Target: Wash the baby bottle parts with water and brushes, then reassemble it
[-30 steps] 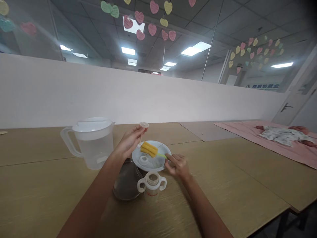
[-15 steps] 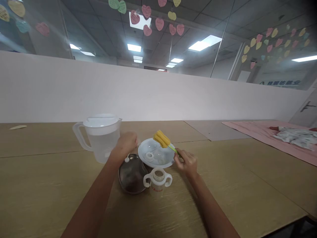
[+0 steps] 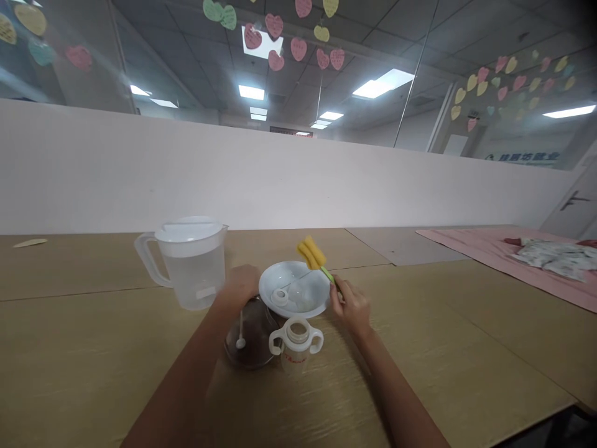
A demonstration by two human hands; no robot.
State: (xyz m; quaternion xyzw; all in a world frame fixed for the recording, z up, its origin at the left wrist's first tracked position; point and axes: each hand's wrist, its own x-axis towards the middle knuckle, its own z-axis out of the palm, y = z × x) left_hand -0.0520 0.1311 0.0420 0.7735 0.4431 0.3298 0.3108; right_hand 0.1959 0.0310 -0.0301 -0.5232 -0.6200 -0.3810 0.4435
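Observation:
My right hand [image 3: 351, 305] grips the green handle of a bottle brush [image 3: 312, 254], its yellow sponge head raised above the white bowl [image 3: 267, 297]. My left hand [image 3: 243, 283], blurred, is closed at the left of the bowl. From it hangs a thin white straw [image 3: 241, 326] with a small round weight at its end, over a round metal dish [image 3: 254, 351]. A clear ring-topped piece [image 3: 280, 297] and a clear, rounded piece [image 3: 301, 295] lie in the bowl. An uncapped baby bottle [image 3: 296, 348] with two white handles stands upright in front of the bowl.
A lidded clear plastic pitcher [image 3: 193, 267] stands left of my left hand. At the far right, a pink cloth [image 3: 466, 241] bears patterned clothing [image 3: 555, 256]. A pale flat strip [image 3: 30, 242] lies at far left. A white wall [image 3: 298, 180] runs behind the table.
The straw now dangles lower from my left hand, its weight hanging over the metal dish. The brush head has shifted slightly up and to the right, tilting more upright.

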